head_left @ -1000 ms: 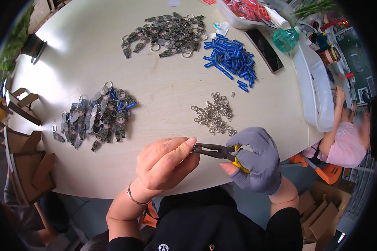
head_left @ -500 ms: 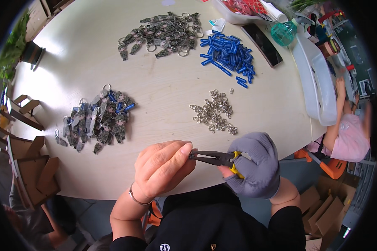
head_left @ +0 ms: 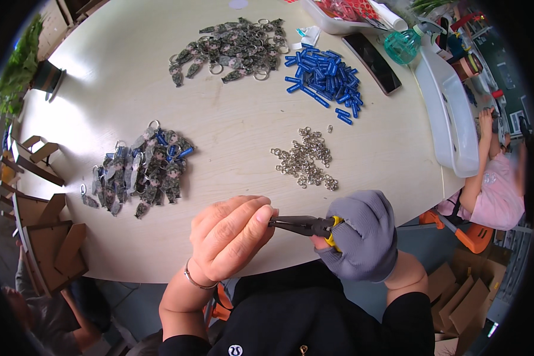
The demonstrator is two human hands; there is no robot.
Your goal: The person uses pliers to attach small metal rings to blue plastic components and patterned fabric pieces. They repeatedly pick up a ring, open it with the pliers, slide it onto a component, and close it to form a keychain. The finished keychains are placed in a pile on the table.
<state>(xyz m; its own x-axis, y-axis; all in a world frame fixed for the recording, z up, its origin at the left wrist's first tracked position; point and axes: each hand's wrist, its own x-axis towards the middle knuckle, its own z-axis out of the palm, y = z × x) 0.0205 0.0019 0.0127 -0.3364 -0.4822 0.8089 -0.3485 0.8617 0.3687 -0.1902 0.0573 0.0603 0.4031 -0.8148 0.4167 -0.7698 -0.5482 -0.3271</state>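
Note:
My right hand (head_left: pixel 362 236), in a grey glove, grips a pair of long-nose pliers (head_left: pixel 302 225) with yellow handles. The black jaws point left and are closed together, their tips at the fingertips of my left hand (head_left: pixel 231 237). Those bare fingers are pinched together around something too small and covered to make out. Beyond my hands lies a heap of small silver metal links (head_left: pixel 305 160). To the left is a bunch of keychains (head_left: pixel 145 169) with camouflage-clad figures, some with blue tags attached.
Farther back are a pile of figure keychains with rings (head_left: pixel 231 50), a heap of blue tags (head_left: pixel 323 77) and a phone (head_left: pixel 372 63). A white plastic bin (head_left: pixel 448 124) stands at the right edge, near a green bottle (head_left: pixel 401 46). Cardboard pieces (head_left: pixel 53 243) stand left; a person in pink (head_left: pixel 495 190) sits right.
The pliers' jaws, spread apart before, have closed at my left fingertips. My gloved right hand has squeezed the handles; both hands stay in nearly the same place.

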